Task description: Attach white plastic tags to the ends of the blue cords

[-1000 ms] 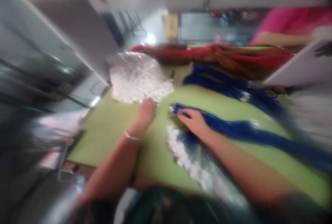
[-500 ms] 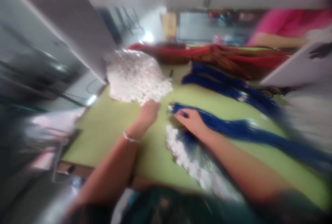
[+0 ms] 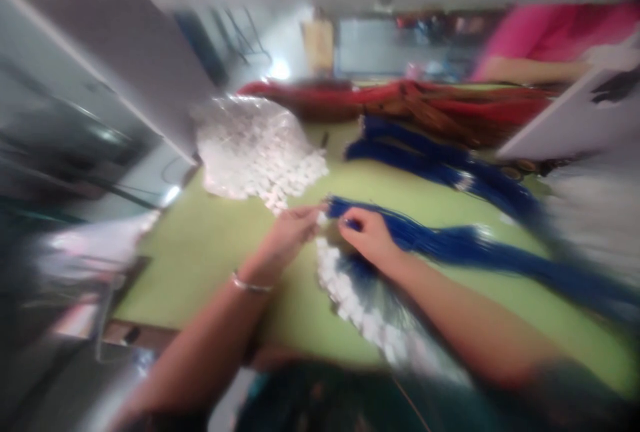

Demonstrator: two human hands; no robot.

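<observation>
My left hand [image 3: 291,235] reaches to the end of a bundle of blue wires [image 3: 450,249], its fingers pinched together. At its fingertips shows a small white plastic piece [image 3: 321,218]. Close by on the right, my right hand [image 3: 369,232] is closed on blue wire near the bundle's end; blur hides how many strands. Under my right forearm, wires with white pieces [image 3: 345,289] on their ends lie fanned out. Beyond my left hand, a clear plastic bag [image 3: 245,119] spills many loose white pieces [image 3: 295,175] onto the table.
More blue wire bundles [image 3: 415,159] lie farther back on the green table [image 3: 190,252]. Behind them stretch red and brown bundles [image 3: 400,99]. A grey panel [image 3: 150,39] rises at the left. Across the table is a person in a pink top [image 3: 545,39].
My left hand has moved from the loose white pieces toward the right hand, bringing a white piece to the wire ends. My right hand stays almost in place. The view has shifted slightly.
</observation>
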